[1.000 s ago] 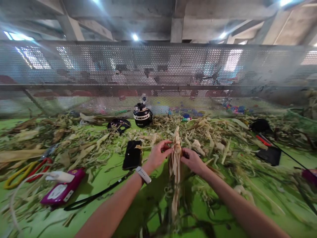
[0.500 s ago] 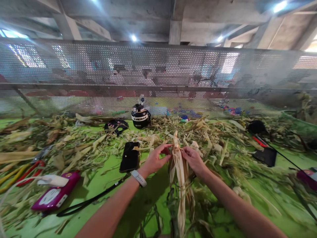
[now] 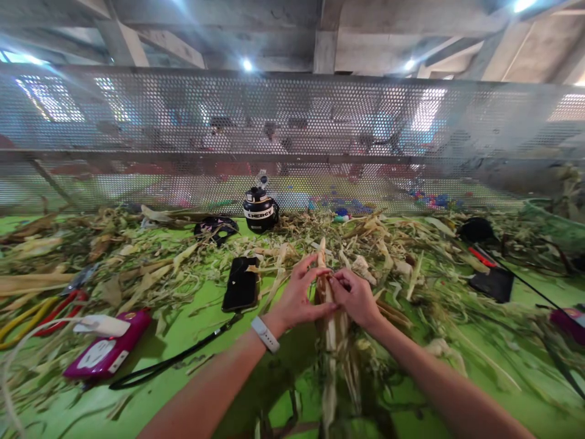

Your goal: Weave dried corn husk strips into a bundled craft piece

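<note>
A long bundle of pale dried corn husks (image 3: 329, 360) hangs toward me, its pointed tip rising above my fingers. Wrapped round its upper part is my left hand (image 3: 301, 294), thumb in front and fingers behind and across, with a white band (image 3: 265, 335) on the wrist. My right hand (image 3: 355, 297) is closed in a pinch against the same spot from the right, its fingertips meeting those of the left. Exactly what the pinch holds is partly hidden, but it is at the husks. The lower ends of the bundle are blurred.
Scattered husk scraps (image 3: 137, 274) cover the green table (image 3: 192, 341). A black phone (image 3: 241, 284), purple power bank (image 3: 107, 346), scissors (image 3: 50, 317) and strap (image 3: 183, 356) lie to the left. Behind stand a black "ENERGY" bottle (image 3: 259, 213) and a perforated metal screen (image 3: 292, 140), with people beyond.
My left hand has moved right, closing its fingers and thumb across the bundle. My right fingers have shifted slightly inward to meet it, covering more of the bundle's neck.
</note>
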`<action>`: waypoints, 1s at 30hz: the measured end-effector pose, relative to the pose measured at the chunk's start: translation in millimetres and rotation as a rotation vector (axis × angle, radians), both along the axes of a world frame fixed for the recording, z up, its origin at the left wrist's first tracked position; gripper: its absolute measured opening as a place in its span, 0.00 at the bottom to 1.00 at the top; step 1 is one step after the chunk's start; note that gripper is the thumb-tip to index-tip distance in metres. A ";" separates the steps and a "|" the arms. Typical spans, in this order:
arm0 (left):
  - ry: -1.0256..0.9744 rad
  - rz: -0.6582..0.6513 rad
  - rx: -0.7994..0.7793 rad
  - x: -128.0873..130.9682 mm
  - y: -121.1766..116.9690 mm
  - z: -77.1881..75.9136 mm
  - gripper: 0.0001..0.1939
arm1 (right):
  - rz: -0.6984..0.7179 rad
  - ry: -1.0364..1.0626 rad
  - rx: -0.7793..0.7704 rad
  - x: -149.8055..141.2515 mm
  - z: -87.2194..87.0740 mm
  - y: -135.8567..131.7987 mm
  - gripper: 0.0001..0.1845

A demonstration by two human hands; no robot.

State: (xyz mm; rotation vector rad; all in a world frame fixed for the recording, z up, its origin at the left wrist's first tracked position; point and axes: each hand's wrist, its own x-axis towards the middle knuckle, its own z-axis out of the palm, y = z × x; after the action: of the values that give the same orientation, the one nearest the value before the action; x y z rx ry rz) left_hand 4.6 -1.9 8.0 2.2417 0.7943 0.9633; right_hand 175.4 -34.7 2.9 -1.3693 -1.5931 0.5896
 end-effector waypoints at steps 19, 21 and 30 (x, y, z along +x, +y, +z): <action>-0.036 0.055 -0.086 -4.1 11.9 -1.7 0.21 | 0.165 0.091 -0.130 11.5 -0.4 14.5 0.16; -0.076 -0.007 -0.156 -5.4 12.6 -1.4 0.21 | 0.099 0.005 -0.090 14.8 2.2 15.0 0.14; -0.112 -0.036 -0.335 -6.6 3.1 12.6 0.19 | 0.173 -0.162 -0.088 9.6 9.7 6.5 0.16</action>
State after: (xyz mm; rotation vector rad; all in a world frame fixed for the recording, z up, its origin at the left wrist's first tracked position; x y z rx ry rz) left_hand -2.0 1.2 20.5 1.8919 0.7969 0.8601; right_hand 185.0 -28.2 12.6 -1.3814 -1.8491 0.6732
